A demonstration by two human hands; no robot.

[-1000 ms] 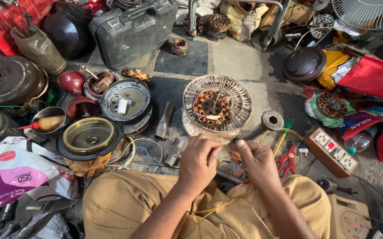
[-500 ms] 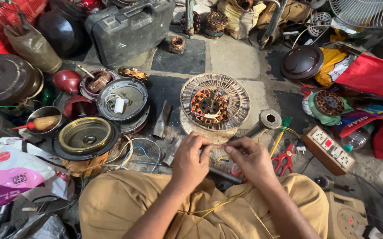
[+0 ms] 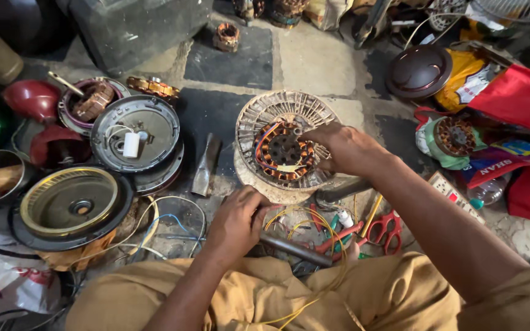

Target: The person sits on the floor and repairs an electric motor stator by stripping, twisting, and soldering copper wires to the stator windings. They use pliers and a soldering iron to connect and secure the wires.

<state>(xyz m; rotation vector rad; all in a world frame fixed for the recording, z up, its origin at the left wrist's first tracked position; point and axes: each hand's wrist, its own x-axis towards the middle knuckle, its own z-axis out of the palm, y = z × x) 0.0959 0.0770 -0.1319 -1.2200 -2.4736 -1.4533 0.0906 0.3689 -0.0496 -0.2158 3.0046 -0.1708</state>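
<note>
Since the earlier frame the right hand (image 3: 344,147) has left the spot beside the other hand and reached far, up onto the fan motor (image 3: 284,150), a copper-wound stator sitting in a round, dusty slotted housing at mid-scene. Its fingers curl over the right edge of the windings; whether they pinch a wire there cannot be told. The left hand (image 3: 238,222) has stayed near, just in front of the housing, fingers folded closed around a dark metal rod (image 3: 295,250) that lies across the lap, with loose yellow wires (image 3: 301,224) looping beside it.

Right of the rod lie red-handled scissors (image 3: 386,228) and red pliers (image 3: 338,238). A flat metal chisel (image 3: 205,164) rests on the floor just left of the housing. Farther left sit a grey round motor cover (image 3: 135,132) carrying a small white capacitor and, nearer, a dark cover with a brass-coloured ring (image 3: 68,205). At far right lies a dark domed cap (image 3: 419,70).
</note>
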